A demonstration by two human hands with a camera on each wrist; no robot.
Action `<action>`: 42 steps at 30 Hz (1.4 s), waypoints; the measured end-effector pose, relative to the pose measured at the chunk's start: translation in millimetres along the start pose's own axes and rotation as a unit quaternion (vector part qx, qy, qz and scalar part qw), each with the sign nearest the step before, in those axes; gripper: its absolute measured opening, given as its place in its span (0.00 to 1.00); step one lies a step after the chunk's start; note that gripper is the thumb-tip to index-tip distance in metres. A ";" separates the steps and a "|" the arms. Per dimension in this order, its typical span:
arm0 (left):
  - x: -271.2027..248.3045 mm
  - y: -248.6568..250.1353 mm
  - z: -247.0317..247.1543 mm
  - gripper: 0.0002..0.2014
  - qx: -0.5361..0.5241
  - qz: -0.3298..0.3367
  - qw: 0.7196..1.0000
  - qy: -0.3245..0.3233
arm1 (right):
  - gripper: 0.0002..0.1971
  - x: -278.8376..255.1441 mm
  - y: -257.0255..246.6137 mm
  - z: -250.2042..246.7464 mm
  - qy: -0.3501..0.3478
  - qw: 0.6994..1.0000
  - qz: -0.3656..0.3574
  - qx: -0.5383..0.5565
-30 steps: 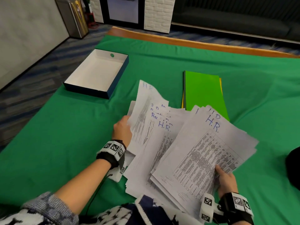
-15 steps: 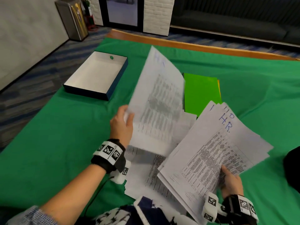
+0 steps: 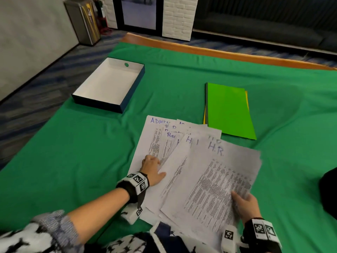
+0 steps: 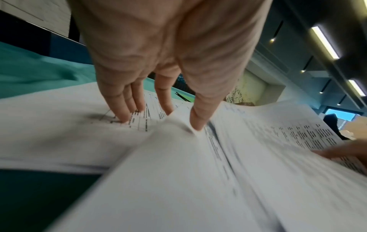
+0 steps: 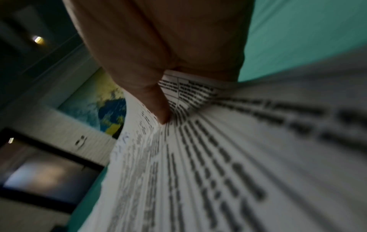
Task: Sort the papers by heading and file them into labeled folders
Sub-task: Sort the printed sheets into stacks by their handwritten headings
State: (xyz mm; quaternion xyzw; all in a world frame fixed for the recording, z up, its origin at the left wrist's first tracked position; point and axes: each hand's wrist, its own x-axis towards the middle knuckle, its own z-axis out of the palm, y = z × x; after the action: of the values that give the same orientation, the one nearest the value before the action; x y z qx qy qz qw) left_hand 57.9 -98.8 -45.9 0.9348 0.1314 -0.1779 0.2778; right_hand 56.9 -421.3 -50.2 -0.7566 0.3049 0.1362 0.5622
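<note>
Printed papers with handwritten headings lie fanned on the green cloth. A sheet headed ADMIN (image 3: 145,143) is leftmost, over sheets with partly hidden headings. My left hand (image 3: 151,167) rests on it with three fingers flat, while thumb and forefinger pinch the left edge of an H.R. sheet (image 3: 180,157); the left wrist view shows that edge (image 4: 170,124) buckled between them. My right hand (image 3: 244,201) grips the lower right corner of a stack headed H.R. (image 3: 218,179), thumb on top (image 5: 160,113). A green folder (image 3: 228,110) lies beyond the papers, over a yellow one (image 3: 246,99).
An open shallow box (image 3: 96,104), white inside and dark outside, sits at the back left. The table's wooden far edge (image 3: 218,52) borders the cloth. A dark object (image 3: 330,189) intrudes at the right edge.
The sheet my left hand lifted upright half a second ago now lies flat against the left of the H.R. stack. The ADMIN sheet is uncovered. The right hand's stack has dropped lower.
</note>
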 end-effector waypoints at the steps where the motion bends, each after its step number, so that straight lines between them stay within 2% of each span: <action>1: 5.7 4.0 -0.6 0.30 -0.016 -0.015 1.000 0.016 | 0.13 1.2 1.4 4.4 0.004 1.000 -0.004 -0.029; 3: 15.4 13.6 -2.3 0.41 -0.036 -0.040 0.998 0.029 | 0.13 0.6 2.0 13.2 0.017 0.998 -0.008 -0.056; 6: 24.8 25.7 -3.5 0.59 -0.040 -0.067 0.997 0.005 | 0.13 -1.6 0.3 26.7 0.023 0.997 -0.019 -0.070; 8: 28.2 30.6 -2.3 0.64 -0.026 -0.079 0.996 -0.007 | 0.14 -0.8 -2.4 34.3 0.016 0.997 -0.018 -0.076; 12: 32.9 32.3 5.5 0.55 -0.010 -0.098 0.995 -0.004 | 0.15 -0.8 -13.8 50.0 0.009 0.995 -0.024 -0.101; 15: 31.1 32.7 8.8 0.58 0.009 -0.112 0.994 0.008 | 0.17 0.9 -18.4 56.1 0.022 0.992 -0.015 -0.126; 17: 31.3 30.5 10.3 0.55 -0.006 -0.109 0.994 0.027 | 0.21 3.3 -20.2 60.2 0.021 0.991 -0.010 -0.135; 21: 28.7 26.6 13.0 0.52 -0.014 -0.092 0.995 0.044 | 0.21 6.8 -28.0 71.7 -0.006 0.990 -0.015 -0.140; 25: 27.3 21.7 14.3 0.53 -0.079 -0.072 0.993 0.057 | 0.21 7.4 -35.4 84.2 -0.037 0.988 -0.014 -0.151; 28: 27.4 16.3 15.8 0.54 -0.104 -0.063 0.990 0.068 | 0.22 6.3 -38.8 96.2 -0.040 0.988 -0.048 -0.140; 31: 26.2 13.6 18.3 0.54 -0.115 -0.062 0.988 0.080 | 0.23 -3.2 -45.7 106.4 -0.083 0.982 -0.113 -0.128; 33: 24.8 12.4 20.0 0.55 -0.119 -0.060 0.987 0.084 | 0.19 -5.2 -46.3 107.5 -0.089 0.973 -0.159 -0.145; 35: 26.0 9.6 21.0 0.50 -0.137 -0.055 0.985 0.090 | 0.12 -5.2 -44.5 104.2 -0.075 0.964 -0.194 -0.166; 39: 29.9 -4.1 13.1 0.21 -0.083 -0.059 0.983 0.151 | 0.18 3.1 -34.1 90.6 -0.061 0.978 -0.173 -0.094; 40: 31.0 -9.5 9.6 0.18 -0.060 -0.081 0.981 0.168 | 0.16 4.3 -31.3 85.3 -0.056 0.983 -0.165 -0.066; 42: 32.1 -18.6 1.5 0.26 -0.040 -0.147 0.973 0.174 | 0.10 5.5 -24.3 73.6 -0.049 0.988 -0.143 -0.011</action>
State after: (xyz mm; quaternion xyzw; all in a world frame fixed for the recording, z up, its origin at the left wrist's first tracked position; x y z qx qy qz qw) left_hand 80.1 -79.9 -68.9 0.9101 0.3203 -0.0458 0.2587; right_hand 86.2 -349.9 -58.9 -0.7912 0.1636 0.0946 0.5816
